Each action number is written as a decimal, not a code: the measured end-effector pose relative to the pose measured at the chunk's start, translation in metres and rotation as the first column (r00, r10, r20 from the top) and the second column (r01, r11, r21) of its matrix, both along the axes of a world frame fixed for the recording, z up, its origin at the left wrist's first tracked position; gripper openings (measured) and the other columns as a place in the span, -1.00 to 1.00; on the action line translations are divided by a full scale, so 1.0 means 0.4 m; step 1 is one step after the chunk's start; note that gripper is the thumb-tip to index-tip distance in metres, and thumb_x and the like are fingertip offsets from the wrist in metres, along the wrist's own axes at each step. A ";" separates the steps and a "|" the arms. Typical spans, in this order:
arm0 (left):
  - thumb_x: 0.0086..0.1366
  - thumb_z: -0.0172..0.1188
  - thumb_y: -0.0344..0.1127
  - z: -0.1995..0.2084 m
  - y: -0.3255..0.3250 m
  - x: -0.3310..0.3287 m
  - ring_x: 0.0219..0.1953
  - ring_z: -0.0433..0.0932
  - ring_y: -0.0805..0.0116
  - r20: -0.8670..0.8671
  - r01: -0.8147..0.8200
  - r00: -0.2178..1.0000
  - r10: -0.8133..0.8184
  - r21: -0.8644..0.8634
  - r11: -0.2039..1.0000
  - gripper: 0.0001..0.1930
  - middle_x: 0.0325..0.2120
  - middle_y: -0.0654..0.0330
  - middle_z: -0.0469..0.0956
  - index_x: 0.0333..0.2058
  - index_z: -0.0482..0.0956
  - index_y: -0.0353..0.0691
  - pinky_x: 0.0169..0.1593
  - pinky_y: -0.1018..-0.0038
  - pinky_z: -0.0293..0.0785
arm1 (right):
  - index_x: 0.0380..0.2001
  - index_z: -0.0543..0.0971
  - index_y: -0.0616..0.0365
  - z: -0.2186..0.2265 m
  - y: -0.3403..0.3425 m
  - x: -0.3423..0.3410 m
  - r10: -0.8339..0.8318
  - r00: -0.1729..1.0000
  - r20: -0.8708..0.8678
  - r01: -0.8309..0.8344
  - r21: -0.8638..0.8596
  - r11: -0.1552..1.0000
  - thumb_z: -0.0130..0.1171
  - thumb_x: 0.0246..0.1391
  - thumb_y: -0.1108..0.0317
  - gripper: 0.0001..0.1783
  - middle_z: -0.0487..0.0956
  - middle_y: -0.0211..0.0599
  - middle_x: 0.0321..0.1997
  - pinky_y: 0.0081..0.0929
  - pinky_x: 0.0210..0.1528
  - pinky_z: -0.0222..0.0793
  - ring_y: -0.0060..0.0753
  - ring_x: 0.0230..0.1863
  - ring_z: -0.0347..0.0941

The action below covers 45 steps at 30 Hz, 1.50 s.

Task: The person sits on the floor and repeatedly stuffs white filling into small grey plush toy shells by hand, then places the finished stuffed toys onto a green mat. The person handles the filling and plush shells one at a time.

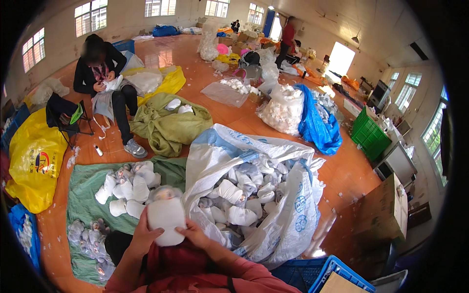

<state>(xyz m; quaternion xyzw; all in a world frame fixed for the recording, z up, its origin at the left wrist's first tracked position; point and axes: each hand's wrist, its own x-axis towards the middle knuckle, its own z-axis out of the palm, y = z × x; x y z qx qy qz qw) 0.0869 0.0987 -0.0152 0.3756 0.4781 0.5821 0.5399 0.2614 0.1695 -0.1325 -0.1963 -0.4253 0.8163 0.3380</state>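
Just above my lap I hold a plush toy (166,220) with a rounded white body and a grey top that bears a small coloured patch. My left hand (146,229) grips its left side, thumb laid over the white front. At its lower right edge, my right hand (194,234) pinches it between thumb and fingers. To the left, similar white plush toys (133,190) lie heaped on a green cloth (93,183). Nearer me on that cloth are several smaller grey plush pieces (92,240). A large white woven sack (305,195), right of my hands, gapes over many more white and grey toys.
A seated person (100,68) handles a white piece at upper left, beside an olive cloth (159,124) and a yellow bag (36,161). Blue crates (322,273) stand at my lower right, near a cardboard box (383,210). Farther off are a green crate (371,134) and stuffing bags (283,110).
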 end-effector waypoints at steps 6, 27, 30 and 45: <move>0.05 0.15 -0.63 0.017 -0.125 -0.048 0.14 0.41 0.17 0.014 -0.134 0.991 0.134 -0.010 0.991 -0.17 0.16 0.01 0.33 0.33 0.04 -0.30 0.18 0.27 0.37 | 0.33 0.15 0.10 0.029 -0.100 -0.038 0.175 0.980 -0.097 -0.156 0.177 0.972 0.11 0.24 0.41 -0.37 0.43 -0.38 0.13 -0.38 0.24 0.22 -0.46 0.17 0.33; 0.18 0.21 -0.43 -0.082 -0.345 -0.056 -0.08 0.47 0.29 0.289 -0.015 0.952 0.098 -0.278 0.961 -0.54 -0.13 0.10 0.43 0.03 0.26 -0.30 0.07 0.33 0.42 | 0.07 0.41 0.11 0.046 -0.096 -0.092 0.388 0.914 0.119 -0.405 0.325 0.854 0.40 -0.14 0.52 -0.36 0.47 -0.38 0.03 -0.47 0.19 0.23 -0.50 0.11 0.35; 0.10 0.22 -0.52 -0.103 -0.342 -0.067 -0.10 0.47 0.32 0.237 -0.043 0.966 0.105 -0.252 0.967 -0.52 -0.16 0.13 0.44 0.00 0.28 -0.30 0.06 0.35 0.43 | 0.05 0.42 0.11 0.041 -0.101 -0.097 0.379 0.912 0.160 -0.411 0.335 0.848 0.38 -0.14 0.53 -0.38 0.47 -0.40 0.00 -0.50 0.15 0.25 -0.53 0.07 0.36; -0.05 0.38 -0.55 -0.024 -0.311 -0.037 -0.18 0.53 0.34 -0.060 -0.103 0.995 0.085 -0.416 0.904 -0.44 -0.22 0.15 0.52 -0.02 0.39 -0.33 -0.04 0.41 0.48 | -0.04 0.47 0.12 -0.006 -0.150 -0.121 0.354 0.923 0.150 -0.383 0.280 0.881 0.27 -0.05 0.59 -0.55 0.48 -0.45 -0.10 -0.54 0.04 0.33 -0.56 -0.03 0.39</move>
